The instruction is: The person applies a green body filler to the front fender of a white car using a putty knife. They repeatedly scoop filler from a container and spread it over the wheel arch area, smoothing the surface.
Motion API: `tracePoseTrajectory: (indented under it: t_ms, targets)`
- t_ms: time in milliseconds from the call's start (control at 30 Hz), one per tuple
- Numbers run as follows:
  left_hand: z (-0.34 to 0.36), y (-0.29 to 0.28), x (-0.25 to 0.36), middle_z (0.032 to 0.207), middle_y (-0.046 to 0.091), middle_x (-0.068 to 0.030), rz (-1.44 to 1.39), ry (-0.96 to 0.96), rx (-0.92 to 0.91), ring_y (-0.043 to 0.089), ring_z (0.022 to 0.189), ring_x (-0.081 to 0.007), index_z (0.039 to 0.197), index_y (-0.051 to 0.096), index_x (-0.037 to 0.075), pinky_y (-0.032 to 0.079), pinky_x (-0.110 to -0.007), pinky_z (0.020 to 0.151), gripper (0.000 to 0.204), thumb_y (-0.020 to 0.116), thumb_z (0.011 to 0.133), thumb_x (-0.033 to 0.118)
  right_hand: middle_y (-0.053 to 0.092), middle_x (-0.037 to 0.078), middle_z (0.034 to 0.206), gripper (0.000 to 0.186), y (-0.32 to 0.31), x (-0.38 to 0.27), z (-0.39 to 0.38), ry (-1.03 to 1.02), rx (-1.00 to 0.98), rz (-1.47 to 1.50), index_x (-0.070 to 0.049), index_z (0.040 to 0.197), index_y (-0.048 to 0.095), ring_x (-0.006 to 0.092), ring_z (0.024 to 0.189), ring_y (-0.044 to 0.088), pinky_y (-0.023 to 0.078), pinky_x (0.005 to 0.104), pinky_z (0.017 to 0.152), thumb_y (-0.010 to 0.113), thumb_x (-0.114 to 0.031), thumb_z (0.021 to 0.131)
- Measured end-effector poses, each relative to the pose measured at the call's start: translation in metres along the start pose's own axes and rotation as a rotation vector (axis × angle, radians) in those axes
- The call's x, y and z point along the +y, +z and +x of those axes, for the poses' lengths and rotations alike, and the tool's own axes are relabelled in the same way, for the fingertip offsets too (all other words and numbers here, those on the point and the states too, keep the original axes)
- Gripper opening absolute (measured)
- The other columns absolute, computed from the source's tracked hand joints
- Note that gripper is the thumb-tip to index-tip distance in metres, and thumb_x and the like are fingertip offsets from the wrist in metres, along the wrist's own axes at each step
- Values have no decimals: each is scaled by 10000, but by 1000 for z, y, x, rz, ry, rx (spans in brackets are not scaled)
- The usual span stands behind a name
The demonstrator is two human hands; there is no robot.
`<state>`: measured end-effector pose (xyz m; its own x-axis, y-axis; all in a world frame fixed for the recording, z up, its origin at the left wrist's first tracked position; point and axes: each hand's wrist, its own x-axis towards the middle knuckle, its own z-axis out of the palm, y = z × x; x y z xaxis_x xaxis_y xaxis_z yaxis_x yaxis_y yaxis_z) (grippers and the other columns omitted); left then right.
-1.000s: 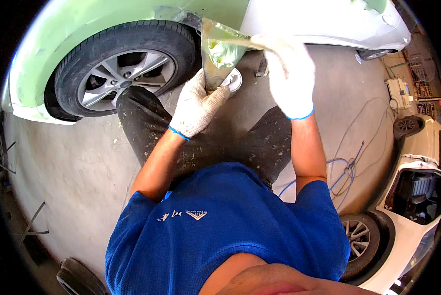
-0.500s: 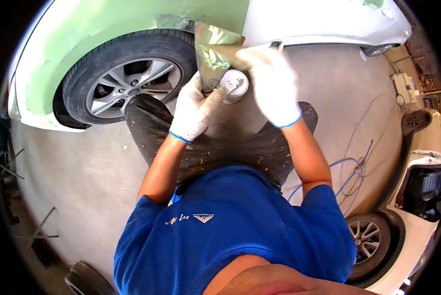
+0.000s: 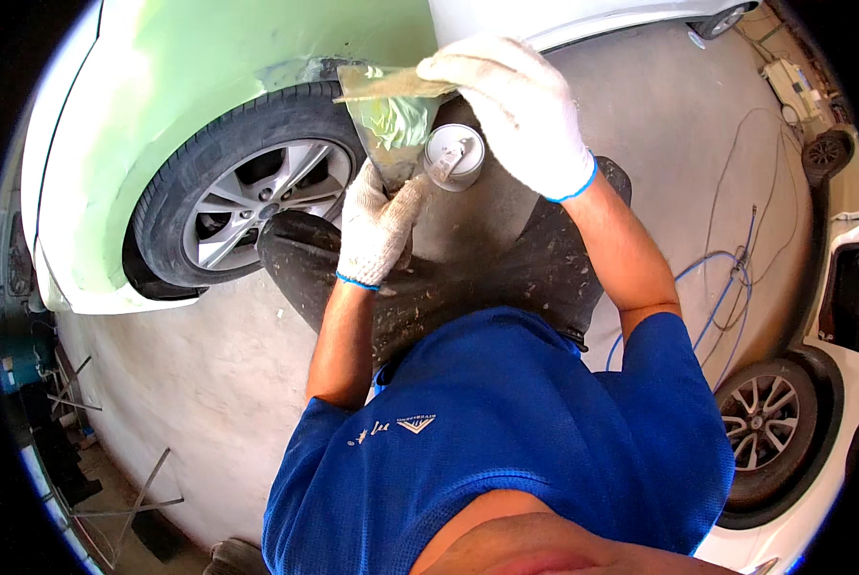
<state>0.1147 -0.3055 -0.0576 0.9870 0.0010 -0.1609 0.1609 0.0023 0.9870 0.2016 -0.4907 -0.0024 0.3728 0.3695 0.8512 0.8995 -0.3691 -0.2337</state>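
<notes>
My left hand [image 3: 377, 230], in a white knitted glove with a blue cuff, is closed on the lower end of a flat mixing board [image 3: 391, 165]. Light green body filler [image 3: 402, 120] is smeared across the board's face. Above it, my gloved right hand [image 3: 520, 110] grips a thin tan spreader [image 3: 391, 88], whose blade extends left across the top of the board. Whether the blade touches the filler, I cannot tell. Just right of the board stands a round tin [image 3: 456, 168] with a pale stick or scraper lying across its top.
Beyond my knees, a car fender [image 3: 218, 57] with light green patches curves over a wheel [image 3: 257, 206]. A blue hose [image 3: 741, 278] and thin cables lie coiled on the floor at right. Another vehicle's wheel [image 3: 760, 422] is at lower right. Metal stands [image 3: 147, 498] occupy the lower left.
My right hand has moved left and slightly up, and the spreader now lies across the upper board. The board has tilted a little. The whole view has shifted.
</notes>
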Motion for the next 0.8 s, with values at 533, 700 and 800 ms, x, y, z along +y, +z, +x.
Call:
tracePoseTrajectory:
  t_ms: [533,700,800]
  targets:
    - [36,-7,-22,817,522,-84,794,877,574,528,709,-225,1360,542,75,472,-316,647,618,669,762,-21,656,121,1082,339,28,3,-62,1347,201,1243,48,1153,609,216,969,660,562,318,829,621,-70,835]
    - [60,-4,-72,832,532,-54,300,618,557,532,744,-138,1106,579,15,464,-275,675,291,697,877,151,639,136,1116,321,43,-7,-63,1284,110,1627,44,1181,566,204,969,671,577,337,820,545,-107,899]
    - [51,1,-88,965,499,-134,862,776,492,567,806,-259,1456,440,138,491,-347,700,729,666,787,-46,639,145,1123,351,46,1,-72,1256,230,1494,44,1233,539,226,965,676,580,353,824,519,-106,916]
